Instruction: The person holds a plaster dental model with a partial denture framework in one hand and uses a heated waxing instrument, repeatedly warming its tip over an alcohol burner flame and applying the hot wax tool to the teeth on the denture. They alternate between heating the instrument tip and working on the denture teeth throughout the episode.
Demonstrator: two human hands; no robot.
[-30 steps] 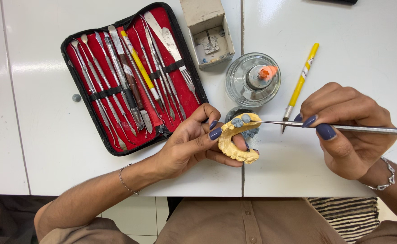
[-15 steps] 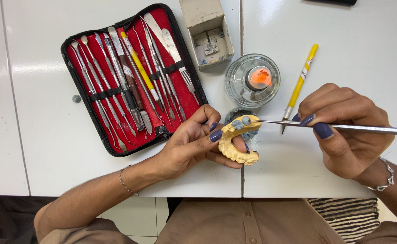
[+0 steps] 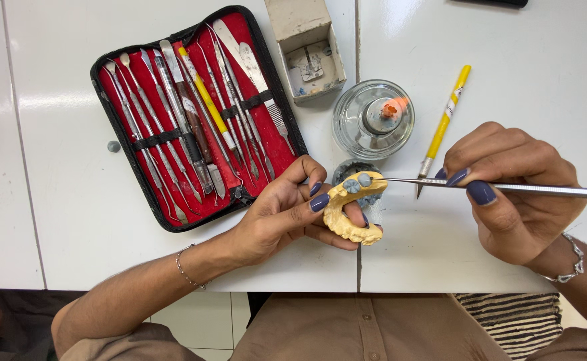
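White tabletop (image 3: 106, 254), seam down its middle. Left hand (image 3: 283, 217) fingers pinch a yellow cast (image 3: 347, 217). Right hand (image 3: 517, 190) fingers pinch a metal tool (image 3: 540, 190).

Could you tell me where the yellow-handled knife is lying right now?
The yellow knife lies on the white table, right of the glass burner and just above the right hand.

Matt yellow plaster cast (image 3: 350, 217) – shiny steel pick (image 3: 507, 188) – glossy white table (image 3: 73, 100), clear glass lamp (image 3: 373, 119)
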